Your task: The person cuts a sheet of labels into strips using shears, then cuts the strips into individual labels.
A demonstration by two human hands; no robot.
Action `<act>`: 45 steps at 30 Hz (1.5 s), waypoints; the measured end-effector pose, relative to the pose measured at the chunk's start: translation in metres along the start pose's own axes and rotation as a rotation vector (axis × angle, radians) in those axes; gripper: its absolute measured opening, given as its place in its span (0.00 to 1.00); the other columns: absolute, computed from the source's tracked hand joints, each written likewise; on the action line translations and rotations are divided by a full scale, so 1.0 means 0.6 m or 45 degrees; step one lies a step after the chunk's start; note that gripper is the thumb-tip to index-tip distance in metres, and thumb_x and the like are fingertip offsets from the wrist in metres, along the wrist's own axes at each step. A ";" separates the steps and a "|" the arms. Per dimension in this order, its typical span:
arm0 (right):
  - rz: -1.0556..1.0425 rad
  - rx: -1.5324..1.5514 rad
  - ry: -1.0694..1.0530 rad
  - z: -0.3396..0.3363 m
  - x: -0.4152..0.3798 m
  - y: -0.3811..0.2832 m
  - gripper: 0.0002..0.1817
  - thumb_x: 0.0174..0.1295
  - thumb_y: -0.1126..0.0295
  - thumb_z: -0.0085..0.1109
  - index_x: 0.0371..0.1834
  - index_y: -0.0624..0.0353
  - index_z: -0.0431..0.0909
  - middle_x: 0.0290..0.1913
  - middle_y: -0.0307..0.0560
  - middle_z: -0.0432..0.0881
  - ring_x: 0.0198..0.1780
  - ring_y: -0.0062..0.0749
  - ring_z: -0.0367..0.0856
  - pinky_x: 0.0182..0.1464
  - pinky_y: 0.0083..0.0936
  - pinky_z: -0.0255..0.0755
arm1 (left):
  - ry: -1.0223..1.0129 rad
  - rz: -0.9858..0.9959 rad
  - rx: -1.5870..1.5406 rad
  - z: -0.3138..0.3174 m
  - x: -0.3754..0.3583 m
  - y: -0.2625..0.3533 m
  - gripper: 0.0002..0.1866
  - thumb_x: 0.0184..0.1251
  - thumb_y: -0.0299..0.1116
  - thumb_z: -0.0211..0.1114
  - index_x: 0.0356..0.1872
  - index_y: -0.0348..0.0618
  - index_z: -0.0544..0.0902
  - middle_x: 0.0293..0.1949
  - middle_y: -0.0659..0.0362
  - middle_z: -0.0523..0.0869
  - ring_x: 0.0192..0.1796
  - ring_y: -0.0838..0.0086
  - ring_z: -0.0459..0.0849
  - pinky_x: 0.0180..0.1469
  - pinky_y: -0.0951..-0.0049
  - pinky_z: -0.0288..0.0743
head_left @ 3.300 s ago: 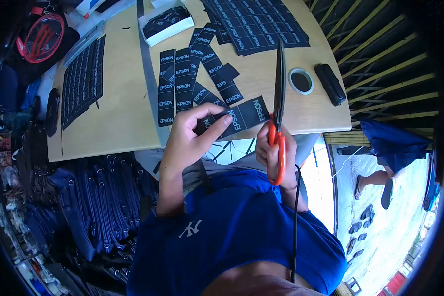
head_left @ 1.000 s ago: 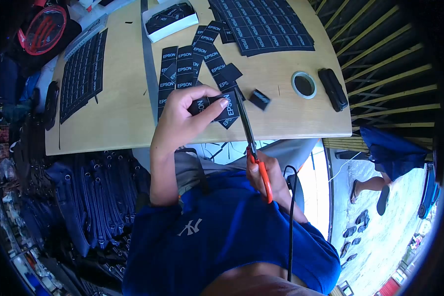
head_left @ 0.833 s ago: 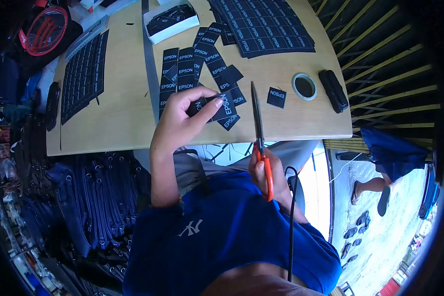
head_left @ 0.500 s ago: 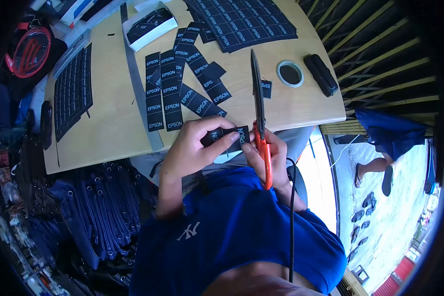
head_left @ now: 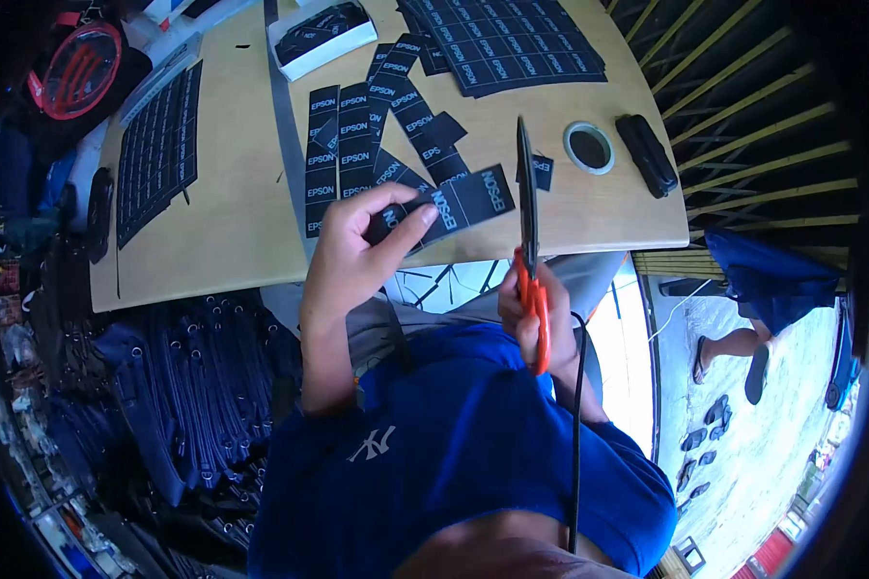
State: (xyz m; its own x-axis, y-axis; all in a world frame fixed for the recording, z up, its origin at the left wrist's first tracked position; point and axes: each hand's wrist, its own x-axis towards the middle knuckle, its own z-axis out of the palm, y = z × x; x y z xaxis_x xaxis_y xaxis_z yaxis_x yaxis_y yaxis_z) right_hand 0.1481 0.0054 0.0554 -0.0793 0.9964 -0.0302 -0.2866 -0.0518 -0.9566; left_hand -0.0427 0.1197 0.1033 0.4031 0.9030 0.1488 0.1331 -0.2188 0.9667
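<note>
My left hand (head_left: 362, 246) pinches a dark strip of EPSON labels (head_left: 468, 205) between thumb and fingers, just above the table's front edge. The strip's free end points right, close to the scissors but apart from them. In my right hand (head_left: 523, 314) is a pair of orange-handled scissors (head_left: 528, 207), blades pointing away from me and looking closed together. Beyond my left hand, several cut EPSON strips (head_left: 354, 135) lie overlapping on the table. A small cut label (head_left: 543, 174) rests just behind the blades.
On the wooden table (head_left: 232, 212) are uncut label sheets (head_left: 512, 43), a white box (head_left: 326, 43) of dark pieces, a tape roll (head_left: 589, 148) and a black case (head_left: 646, 154). More sheets (head_left: 159, 154) lie left. Dark straps (head_left: 198, 386) hang below. Another person's leg (head_left: 729, 349) shows at right.
My left hand has raised the label strip and stretched it out to the right, showing more of it. My right hand, with the scissors, has come away from the strip and moved slightly down.
</note>
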 end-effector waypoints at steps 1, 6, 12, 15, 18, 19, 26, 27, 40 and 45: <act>0.001 -0.002 -0.010 -0.003 -0.008 0.005 0.33 0.51 0.40 0.62 0.37 0.62 0.65 0.23 0.31 0.62 0.24 0.14 0.58 0.26 0.15 0.54 | 0.033 -0.142 -0.023 -0.003 0.001 0.012 0.07 0.61 0.29 0.64 0.33 0.34 0.81 0.25 0.66 0.80 0.25 0.92 0.69 0.23 0.87 0.60; 0.212 -0.227 -0.070 -0.007 -0.053 0.011 0.39 0.45 0.32 0.59 0.33 0.61 0.63 0.22 0.34 0.61 0.23 0.16 0.58 0.25 0.17 0.54 | 0.108 -0.094 -0.043 -0.016 0.018 0.008 0.07 0.61 0.28 0.64 0.34 0.33 0.81 0.26 0.65 0.80 0.26 0.91 0.70 0.25 0.88 0.61; 0.367 -0.352 -0.176 -0.011 -0.066 0.021 0.43 0.46 0.24 0.48 0.35 0.62 0.63 0.25 0.41 0.63 0.26 0.26 0.62 0.30 0.23 0.60 | 0.071 -0.069 -0.009 -0.015 0.025 0.006 0.08 0.61 0.29 0.64 0.33 0.33 0.81 0.26 0.64 0.82 0.27 0.89 0.73 0.26 0.87 0.65; 0.282 -0.356 -0.245 -0.007 -0.051 0.017 0.43 0.46 0.24 0.48 0.36 0.62 0.63 0.25 0.41 0.63 0.26 0.26 0.62 0.30 0.23 0.59 | 0.046 0.027 0.020 -0.001 0.021 0.007 0.08 0.60 0.29 0.65 0.33 0.33 0.82 0.24 0.64 0.81 0.25 0.90 0.71 0.24 0.87 0.62; 0.224 -0.360 -0.269 -0.001 -0.037 0.017 0.43 0.46 0.25 0.48 0.35 0.62 0.63 0.25 0.40 0.63 0.26 0.26 0.62 0.30 0.23 0.59 | -0.013 -0.054 0.049 0.004 0.015 0.009 0.08 0.59 0.29 0.66 0.32 0.33 0.82 0.23 0.65 0.81 0.22 0.92 0.70 0.21 0.87 0.59; 0.215 -0.337 -0.258 0.002 -0.033 0.014 0.43 0.46 0.25 0.48 0.34 0.62 0.63 0.25 0.40 0.62 0.26 0.25 0.61 0.29 0.23 0.58 | -0.015 -0.039 0.075 0.005 0.013 0.010 0.07 0.58 0.29 0.66 0.32 0.34 0.82 0.22 0.65 0.81 0.21 0.92 0.69 0.20 0.87 0.57; 0.183 -0.226 -0.239 0.003 -0.025 0.017 0.41 0.46 0.26 0.48 0.31 0.61 0.62 0.22 0.38 0.60 0.24 0.22 0.57 0.26 0.22 0.54 | -0.038 0.021 0.034 0.009 0.007 -0.001 0.08 0.58 0.30 0.67 0.32 0.34 0.83 0.22 0.64 0.81 0.20 0.92 0.68 0.19 0.87 0.56; 0.184 -0.227 -0.239 0.003 -0.024 0.015 0.41 0.46 0.26 0.48 0.31 0.61 0.62 0.22 0.38 0.60 0.24 0.22 0.57 0.26 0.22 0.54 | -0.037 0.020 0.041 0.008 0.007 -0.002 0.08 0.58 0.30 0.67 0.32 0.34 0.83 0.22 0.65 0.81 0.20 0.92 0.68 0.19 0.87 0.56; 0.135 -0.262 -0.220 0.004 -0.021 0.009 0.40 0.48 0.28 0.51 0.32 0.61 0.63 0.23 0.37 0.61 0.24 0.22 0.58 0.27 0.22 0.55 | -0.039 0.009 0.053 0.005 0.009 -0.003 0.08 0.58 0.30 0.67 0.32 0.34 0.83 0.22 0.65 0.81 0.19 0.92 0.68 0.18 0.87 0.55; 0.148 -0.227 -0.201 0.002 -0.022 0.012 0.38 0.50 0.31 0.52 0.32 0.62 0.64 0.23 0.37 0.62 0.25 0.22 0.59 0.27 0.22 0.56 | -0.057 -0.001 0.052 0.004 0.010 0.005 0.08 0.58 0.30 0.67 0.33 0.34 0.83 0.22 0.64 0.81 0.19 0.92 0.69 0.18 0.87 0.58</act>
State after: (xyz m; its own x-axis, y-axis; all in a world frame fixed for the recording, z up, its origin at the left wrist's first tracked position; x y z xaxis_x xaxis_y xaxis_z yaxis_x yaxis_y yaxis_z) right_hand 0.1460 -0.0084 0.0495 -0.2536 0.9609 -0.1110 -0.0953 -0.1390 -0.9857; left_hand -0.0378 0.1237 0.1063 0.4428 0.8860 0.1376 0.1699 -0.2337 0.9574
